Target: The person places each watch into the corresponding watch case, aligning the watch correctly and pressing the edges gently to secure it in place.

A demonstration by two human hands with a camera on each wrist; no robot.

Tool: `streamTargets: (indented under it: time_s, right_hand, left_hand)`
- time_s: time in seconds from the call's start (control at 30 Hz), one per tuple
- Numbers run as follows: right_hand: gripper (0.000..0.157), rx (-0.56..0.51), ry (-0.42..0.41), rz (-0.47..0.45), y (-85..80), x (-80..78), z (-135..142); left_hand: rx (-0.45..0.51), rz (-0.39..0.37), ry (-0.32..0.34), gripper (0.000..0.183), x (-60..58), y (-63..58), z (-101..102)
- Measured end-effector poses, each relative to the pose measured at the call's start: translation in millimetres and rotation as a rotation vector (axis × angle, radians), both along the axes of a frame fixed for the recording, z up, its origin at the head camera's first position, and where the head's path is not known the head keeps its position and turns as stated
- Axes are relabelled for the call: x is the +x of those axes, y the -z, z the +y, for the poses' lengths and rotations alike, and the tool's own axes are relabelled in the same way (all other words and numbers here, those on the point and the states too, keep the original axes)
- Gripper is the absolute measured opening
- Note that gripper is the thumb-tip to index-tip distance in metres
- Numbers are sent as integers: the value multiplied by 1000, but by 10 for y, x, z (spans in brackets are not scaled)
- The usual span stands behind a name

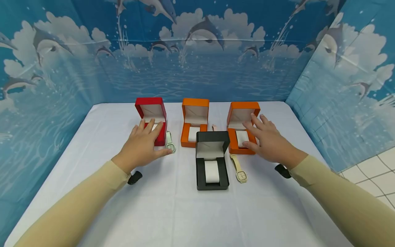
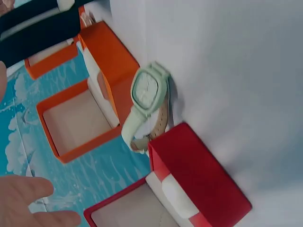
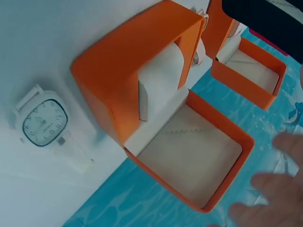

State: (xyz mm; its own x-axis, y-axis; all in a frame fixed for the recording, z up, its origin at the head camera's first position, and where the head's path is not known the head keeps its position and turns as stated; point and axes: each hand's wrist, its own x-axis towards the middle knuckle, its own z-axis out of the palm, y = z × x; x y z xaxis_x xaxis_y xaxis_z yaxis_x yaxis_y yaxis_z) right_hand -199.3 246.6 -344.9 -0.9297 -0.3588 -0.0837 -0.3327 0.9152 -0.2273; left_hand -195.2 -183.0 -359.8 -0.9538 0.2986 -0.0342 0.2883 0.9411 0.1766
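Note:
My left hand (image 1: 140,145), fingers spread, is over the front of the open red box (image 1: 150,106) in the head view. A pale green watch (image 2: 147,94) lies beside that box, near my thumb. My right hand (image 1: 271,142) hovers with spread fingers at the right orange box (image 1: 243,109), whose lid stands up around a white cushion (image 3: 161,75). In front of it lies a cream watch (image 1: 240,173). Neither hand holds anything. Between the hands stands an open black box (image 1: 212,145) with a white cushion (image 1: 212,171).
Another open orange box (image 1: 195,111) stands at the back middle. A pink watch (image 1: 214,128) shows partly behind the black box. White cloth (image 1: 160,212) covers the table, and a dolphin-print curtain (image 1: 197,75) hangs behind and at the sides.

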Motion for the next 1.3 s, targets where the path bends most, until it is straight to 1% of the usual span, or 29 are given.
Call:
streamTargets:
  time_s: [0.13, 0.27, 0.4, 0.5, 0.63, 0.83, 1.0, 1.1, 1.3]
  right_hand:
    - [69, -28, -111, 21, 1, 107, 22]
    - [63, -51, -193, 19, 38, 216, 33]
    - [62, -29, -245, -28, 125, 285, 31]
    - [63, -8, -270, -95, 199, 306, 25]
    - [63, -5, -285, -175, 300, 327, 22]
    - [57, -17, -290, -186, 440, 342, 45]
    - [54, -35, -288, -176, 537, 346, 83]
    - [53, -42, -286, -172, 593, 343, 100]
    - [50, -64, -267, -167, 705, 338, 109]
  left_hand:
    - [41, 9, 60, 108, 93, 6, 19]
    - [107, 17, 131, 102, 187, 40, 44]
    - [122, 43, 220, 94, 259, 97, 110]
    - [127, 42, 272, 89, 299, 147, 183]
    - [137, 15, 318, 85, 339, 210, 288]
    - [156, -29, 366, 82, 374, 278, 443]
    - [168, -56, 407, 81, 373, 332, 588]
    - [171, -74, 411, 82, 371, 354, 667]
    - [153, -125, 386, 84, 370, 429, 794]
